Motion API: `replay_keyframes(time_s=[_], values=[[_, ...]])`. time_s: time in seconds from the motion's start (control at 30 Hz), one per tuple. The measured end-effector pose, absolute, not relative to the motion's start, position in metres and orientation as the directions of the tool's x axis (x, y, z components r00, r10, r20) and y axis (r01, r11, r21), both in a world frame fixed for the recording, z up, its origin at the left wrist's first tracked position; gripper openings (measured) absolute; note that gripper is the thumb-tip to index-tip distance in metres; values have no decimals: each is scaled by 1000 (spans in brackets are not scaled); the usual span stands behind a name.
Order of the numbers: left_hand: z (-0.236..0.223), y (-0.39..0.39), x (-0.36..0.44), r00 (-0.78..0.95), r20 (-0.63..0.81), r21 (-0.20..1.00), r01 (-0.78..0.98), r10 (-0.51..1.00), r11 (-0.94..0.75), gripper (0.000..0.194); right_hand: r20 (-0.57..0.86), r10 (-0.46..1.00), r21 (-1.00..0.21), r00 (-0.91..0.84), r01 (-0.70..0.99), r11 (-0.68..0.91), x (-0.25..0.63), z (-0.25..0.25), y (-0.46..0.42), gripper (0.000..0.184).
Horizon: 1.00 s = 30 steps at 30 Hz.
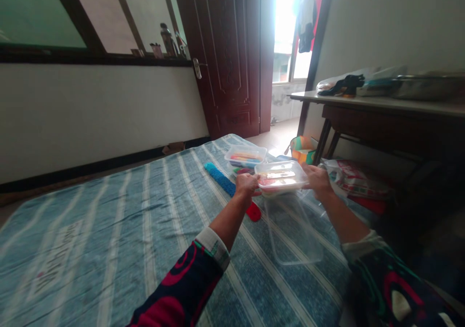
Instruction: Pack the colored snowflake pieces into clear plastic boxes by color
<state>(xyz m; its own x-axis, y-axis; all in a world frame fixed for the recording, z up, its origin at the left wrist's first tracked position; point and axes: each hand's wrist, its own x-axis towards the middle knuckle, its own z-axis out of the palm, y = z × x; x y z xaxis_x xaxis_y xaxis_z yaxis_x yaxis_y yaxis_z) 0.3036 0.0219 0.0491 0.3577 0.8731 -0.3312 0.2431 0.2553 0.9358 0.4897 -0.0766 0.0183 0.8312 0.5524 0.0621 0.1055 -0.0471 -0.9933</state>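
Head view, twelve o'clock straight ahead: both bare hands meet above a striped blue mattress (109,240). The left hand (247,185) and the right hand (317,181) are both closed in a firm grasp on opposite ends of a clear plastic food box (279,178). Held from both sides like this, it stays level, so its contents lie flat. It hangs at about twelve o'clock, just above a clear plastic tray (294,230), which may be a lid; the glare makes the box's contents, pale and reddish, hard to tell apart.

Everything nearby sits within easy reach of both arms, the mattress serving as a broad, flat work surface. A second clear plastic box (245,156), filled with coloured sticks, rests just beyond the held one, toward eleven o'clock. A blue textured strip (220,179) lies at ten o'clock, angled toward the left hand, and a red rounded piece (253,211) sits just below that hand.

Off the mattress, a printed plastic bag (359,179) lies on the floor at three o'clock — below a wooden table (381,100) at two o'clock, which holds a metal tray (426,87), kept apart from the work.
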Motion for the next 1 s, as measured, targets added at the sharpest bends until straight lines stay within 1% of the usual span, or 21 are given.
replay_keyframes(time_s=[0.13, 0.2, 0.3, 0.37, 0.43, 0.5, 0.63, 0.7, 0.77, 0.83, 0.93, 1.0], values=[[49, 17, 287, 345, -298, 942, 255, 890, 217, 30, 133, 496, -983, 858, 177, -43, 484, 17, -105, 44], [46, 12, 275, 338, -280, 944, 265, 898, 195, 25, 123, 547, -974, 828, 205, -91, 475, 13, -126, 44], [40, -3, 254, 367, -279, 942, 286, 887, 177, 25, 27, 707, -947, 707, 243, -208, 454, 3, -158, 39], [35, -16, 241, 410, -293, 937, 304, 863, 173, 25, -55, 771, -933, 635, 242, -266, 439, -4, -175, 37], [32, -31, 230, 459, -309, 932, 323, 833, 168, 23, -125, 796, -930, 593, 209, -302, 427, -11, -186, 39], [30, -47, 220, 499, -325, 926, 341, 803, 163, 21, -160, 797, -932, 582, 177, -316, 417, -15, -194, 39], [26, -75, 197, 555, -359, 913, 377, 750, 159, 18, -175, 788, -940, 591, 139, -313, 395, -16, -208, 38], [22, -83, 181, 569, -360, 911, 386, 739, 146, 15, -183, 802, -947, 568, 116, -298, 379, -14, -214, 39], [18, -88, 162, 571, -326, 912, 400, 753, 91, 11, -188, 827, -958, 530, 87, -274, 358, -10, -217, 41], [16, -89, 140, 553, -256, 904, 428, 793, -7, 13, -190, 851, -967, 489, 58, -249, 334, -4, -216, 42], [20, -86, 106, 488, -147, 851, 505, 861, -141, 19, -190, 887, -973, 421, 38, -226, 297, 7, -205, 46], [25, -83, 84, 433, -95, 807, 560, 896, -185, 23, -192, 911, -976, 365, 23, -215, 274, 12, -195, 50]])
